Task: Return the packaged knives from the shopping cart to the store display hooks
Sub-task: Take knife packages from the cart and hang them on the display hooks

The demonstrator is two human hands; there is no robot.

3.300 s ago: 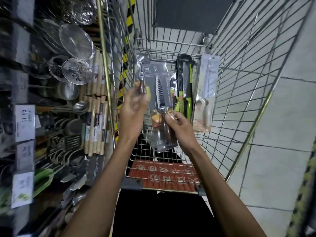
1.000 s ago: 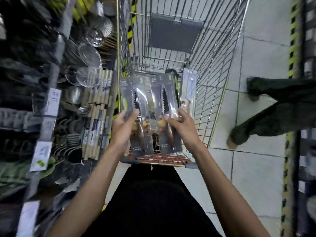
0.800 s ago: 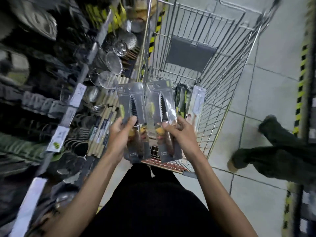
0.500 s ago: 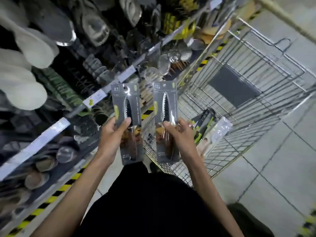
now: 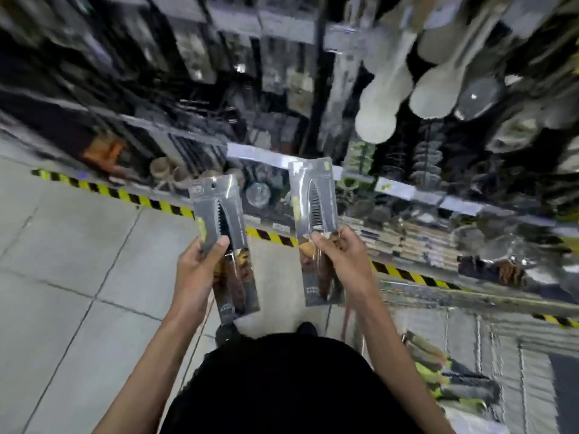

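My left hand (image 5: 197, 270) grips a grey-carded packaged knife (image 5: 219, 214) with a serrated dark blade and brown handle, held upright. A second, matching packaged knife (image 5: 315, 198) stands upright in my right hand (image 5: 341, 261), a little higher and closer to the shelves. Both packs are lifted in front of the blurred store display (image 5: 282, 89), apart from it. The shopping cart (image 5: 501, 339) is at the lower right, with green-handled packaged knives (image 5: 438, 374) still lying inside.
Pale spoons and ladles (image 5: 407, 89) hang at the upper right of the display. A yellow-black striped strip (image 5: 125, 195) runs along the shelf base. Grey floor tiles (image 5: 62, 277) spread to the left. My dark clothing fills the bottom centre.
The view has swung left from the cart toward the shelves. Both hands, each with its knife pack, have moved apart and now face the display; the cart has slid to the lower right.
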